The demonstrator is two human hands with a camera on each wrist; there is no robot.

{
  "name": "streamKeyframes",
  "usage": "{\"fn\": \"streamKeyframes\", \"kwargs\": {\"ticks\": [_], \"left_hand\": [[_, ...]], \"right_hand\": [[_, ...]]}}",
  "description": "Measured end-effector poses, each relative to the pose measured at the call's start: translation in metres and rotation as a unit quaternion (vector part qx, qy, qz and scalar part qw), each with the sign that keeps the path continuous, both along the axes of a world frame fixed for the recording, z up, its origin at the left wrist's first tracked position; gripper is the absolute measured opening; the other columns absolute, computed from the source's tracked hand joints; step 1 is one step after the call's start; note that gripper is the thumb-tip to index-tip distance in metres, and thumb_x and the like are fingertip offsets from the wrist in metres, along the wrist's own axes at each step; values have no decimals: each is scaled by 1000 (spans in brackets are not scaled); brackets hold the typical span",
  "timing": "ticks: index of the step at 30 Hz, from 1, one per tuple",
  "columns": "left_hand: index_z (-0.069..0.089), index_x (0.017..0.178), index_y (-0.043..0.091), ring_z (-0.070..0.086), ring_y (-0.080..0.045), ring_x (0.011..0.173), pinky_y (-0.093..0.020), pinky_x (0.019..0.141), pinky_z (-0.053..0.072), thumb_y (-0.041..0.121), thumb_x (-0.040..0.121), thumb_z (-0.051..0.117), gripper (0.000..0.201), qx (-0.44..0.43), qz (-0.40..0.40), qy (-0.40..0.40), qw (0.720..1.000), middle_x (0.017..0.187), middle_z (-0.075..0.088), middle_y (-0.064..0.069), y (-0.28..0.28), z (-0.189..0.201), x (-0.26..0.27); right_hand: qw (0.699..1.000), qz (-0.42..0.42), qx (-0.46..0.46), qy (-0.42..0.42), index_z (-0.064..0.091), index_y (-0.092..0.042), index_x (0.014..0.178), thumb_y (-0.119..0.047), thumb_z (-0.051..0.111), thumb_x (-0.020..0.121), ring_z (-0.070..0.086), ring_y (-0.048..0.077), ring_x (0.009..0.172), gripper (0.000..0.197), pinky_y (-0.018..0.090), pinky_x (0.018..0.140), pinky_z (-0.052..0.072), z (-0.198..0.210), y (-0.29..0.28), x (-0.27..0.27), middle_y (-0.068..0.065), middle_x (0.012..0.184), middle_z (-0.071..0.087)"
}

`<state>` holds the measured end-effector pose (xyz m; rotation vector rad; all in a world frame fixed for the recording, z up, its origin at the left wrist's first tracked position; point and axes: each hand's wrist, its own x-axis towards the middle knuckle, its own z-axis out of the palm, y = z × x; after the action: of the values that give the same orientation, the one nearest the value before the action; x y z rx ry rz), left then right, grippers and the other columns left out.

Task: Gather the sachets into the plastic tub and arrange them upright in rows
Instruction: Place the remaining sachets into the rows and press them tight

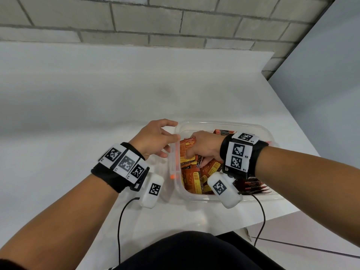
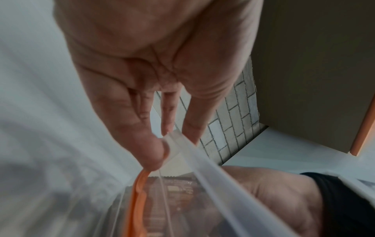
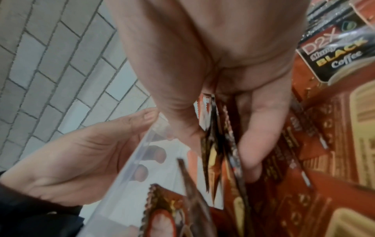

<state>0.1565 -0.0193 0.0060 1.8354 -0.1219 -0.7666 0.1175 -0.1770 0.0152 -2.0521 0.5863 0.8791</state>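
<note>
Sorting inside the plastic tub (image 1: 218, 198): right hand (image 1: 202, 146) pinches upright sachets (image 3: 221, 144) (left hand (image 1: 153, 138) clasps the rim); next, squaring them into a row.

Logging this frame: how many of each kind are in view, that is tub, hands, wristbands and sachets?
tub: 1
hands: 2 (left hand, right hand)
wristbands: 2 (left wristband, right wristband)
sachets: many, overlapping in the tub and partly hidden by the right hand, so no exact count
Total: 5, sachets aside
</note>
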Motion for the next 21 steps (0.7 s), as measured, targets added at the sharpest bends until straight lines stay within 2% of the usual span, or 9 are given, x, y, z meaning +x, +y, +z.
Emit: {"fn": "streamKeyframes", "kwargs": {"ticks": [3, 5, 9, 12, 14, 17, 19, 21], "left_hand": [[55, 127, 28, 64, -17, 69, -29, 57, 56, 22, 87, 70, 43, -1, 0, 4, 1000, 99, 70, -5, 0, -1, 1], [55, 127, 28, 65, -17, 70, -30, 57, 56, 22, 87, 70, 43, 0, -2, 5, 1000, 99, 70, -5, 1, -1, 2], [54, 128, 28, 63, -15, 71, -27, 53, 50, 25, 86, 71, 45, 12, -11, -12, 1000, 98, 69, -2, 2, 0, 3], [53, 126, 30, 60, -15, 78, -25, 53, 43, 35, 88, 66, 40, 27, 6, -40, 999, 101, 65, -1, 5, 6, 3], [56, 123, 29, 59, -14, 79, -26, 56, 42, 39, 89, 64, 37, 16, 31, -50, 998, 101, 62, 0, 6, 14, 3], [58, 121, 28, 59, -13, 77, -26, 57, 43, 40, 89, 62, 34, -45, 35, -57, 997, 105, 64, -3, -2, 33, -4], [56, 123, 25, 60, -15, 80, -26, 58, 47, 41, 88, 61, 39, -95, 16, -34, 995, 108, 65, -5, -16, 48, -14], [55, 123, 23, 63, -19, 88, -30, 65, 54, 47, 80, 62, 50, -143, -7, 24, 989, 113, 63, -8, -35, 56, -25]], "right_hand": [[1000, -16, 5, -5, 54, -9, 121, -2, 69, 80, 64, 22, 91, 44, 26, 53, 57, 1, -5, -2, 12, 117, 59], [999, -27, 14, -14, 56, -11, 120, -3, 69, 79, 63, 22, 93, 43, 24, 51, 54, 5, -11, -5, 11, 116, 61], [996, -49, 51, -52, 60, -15, 109, -2, 68, 80, 67, 21, 94, 33, 33, 67, 58, 25, -33, -15, 6, 105, 68], [986, -81, 96, -111, 59, -17, 103, -1, 69, 79, 68, 25, 93, 30, 41, 79, 57, 42, -55, -27, 8, 100, 70], [972, -112, 137, -154, 57, -15, 107, 0, 70, 79, 68, 27, 93, 34, 42, 80, 56, 49, -67, -35, 9, 100, 71], [943, -156, 202, -212, 56, -16, 109, 0, 69, 78, 69, 22, 90, 37, 36, 72, 56, 54, -80, -47, 6, 98, 71], [919, -191, 248, -240, 55, -13, 112, -4, 70, 73, 68, 23, 92, 43, 40, 77, 57, 54, -84, -52, 9, 102, 70], [893, -226, 281, -269, 51, -6, 124, -8, 70, 68, 66, 28, 98, 59, 46, 85, 54, 54, -87, -55, 16, 114, 67]]}}
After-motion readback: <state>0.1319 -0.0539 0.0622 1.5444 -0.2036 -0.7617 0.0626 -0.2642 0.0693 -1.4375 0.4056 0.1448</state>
